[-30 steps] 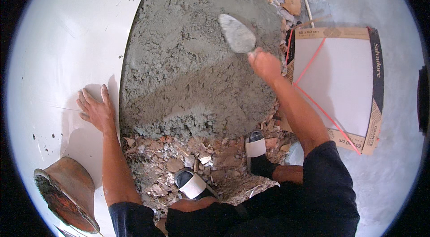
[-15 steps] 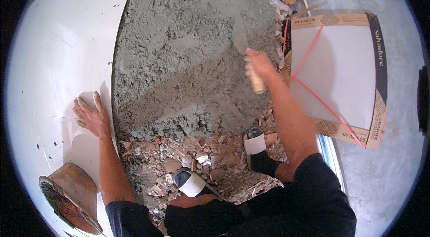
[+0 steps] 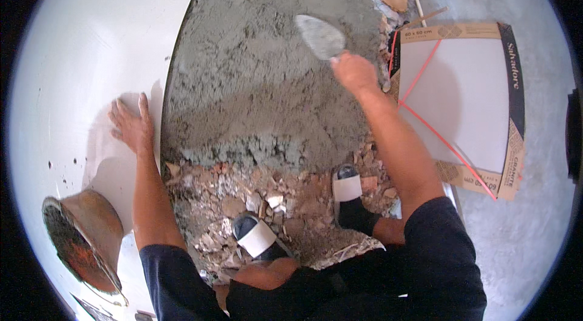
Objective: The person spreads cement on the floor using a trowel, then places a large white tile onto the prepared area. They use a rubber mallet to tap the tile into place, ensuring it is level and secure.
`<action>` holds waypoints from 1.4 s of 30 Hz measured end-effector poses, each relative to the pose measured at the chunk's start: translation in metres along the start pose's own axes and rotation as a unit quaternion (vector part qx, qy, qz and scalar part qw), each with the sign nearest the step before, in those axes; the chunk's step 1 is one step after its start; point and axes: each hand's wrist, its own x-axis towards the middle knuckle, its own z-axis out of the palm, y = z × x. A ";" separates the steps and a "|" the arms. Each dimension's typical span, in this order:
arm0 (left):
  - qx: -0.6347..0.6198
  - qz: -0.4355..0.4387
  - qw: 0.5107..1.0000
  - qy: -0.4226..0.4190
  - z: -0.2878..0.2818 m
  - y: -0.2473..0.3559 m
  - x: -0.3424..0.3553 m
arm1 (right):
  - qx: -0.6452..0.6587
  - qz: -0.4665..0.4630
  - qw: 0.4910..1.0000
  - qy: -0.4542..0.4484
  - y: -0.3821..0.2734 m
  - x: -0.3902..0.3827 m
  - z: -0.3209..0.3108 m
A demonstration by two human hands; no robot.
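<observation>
- The step in hand looks like trowel work on the grey mortar (image 3: pixel 243 60), which fills the upper middle of the frame; its lower edge is rough and lumpy.
- The right hand (image 3: pixel 355 72), right of upper centre, has its fingers wrapped around the handle of the trowel (image 3: pixel 320 37). The blade is over the mortar, pointing to the upper left; blur hides whether it touches.
- The left hand (image 3: pixel 132 121) has its fingers spread and appears to rest palm down on the white slab (image 3: pixel 85 66) at the left, gripping nothing.
- A further stroke would, I judge, call for a low blade angle, even pressure and care beside the slab's edge.
- A bucket (image 3: pixel 100 218) lies tipped on its side at lower left, below the left hand.
- Rubble (image 3: pixel 209 209) borders the mortar below; two sandalled feet (image 3: pixel 361 215) stand there, which probably limits leaning forward.
- At right, a white tile pack (image 3: pixel 470 87) with cardboard edging and a red strap (image 3: pixel 446 148) lies beside the right forearm, and could hamper a wide rightward sweep.
</observation>
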 end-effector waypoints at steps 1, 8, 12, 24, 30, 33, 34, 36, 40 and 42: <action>-0.027 0.004 0.999 -0.015 0.002 -0.007 0.002 | 0.022 -0.009 1.000 0.003 0.014 -0.003 0.008; -0.146 0.130 0.977 -0.086 -0.002 -0.070 -0.028 | 0.102 0.007 0.994 -0.029 0.102 -0.058 0.082; -0.162 0.157 0.967 -0.118 -0.027 -0.101 -0.087 | 0.327 0.079 0.931 -0.145 0.116 -0.096 0.096; -0.279 0.128 0.939 -0.153 -0.055 -0.099 -0.110 | 0.111 0.037 0.992 -0.044 0.111 -0.190 0.122; -0.259 0.090 0.955 -0.112 -0.068 -0.143 -0.150 | 0.163 -0.097 0.981 0.039 0.150 -0.152 0.092; -0.308 0.001 0.946 -0.097 -0.074 -0.173 -0.178 | 0.493 0.156 0.845 -0.134 0.116 -0.156 0.107; -0.310 -0.024 0.945 -0.099 -0.076 -0.184 -0.184 | 0.549 0.199 0.800 -0.137 0.102 -0.169 0.119; -0.333 -0.024 0.940 -0.069 -0.079 -0.198 -0.194 | 0.592 0.247 0.763 -0.084 0.065 -0.197 0.150; -0.298 -0.012 0.953 -0.049 -0.079 -0.206 -0.204 | 0.495 0.081 0.847 -0.175 0.008 -0.255 0.189; -0.268 0.001 0.962 -0.049 -0.077 -0.206 -0.204 | 0.444 0.061 0.882 -0.149 0.002 -0.266 0.183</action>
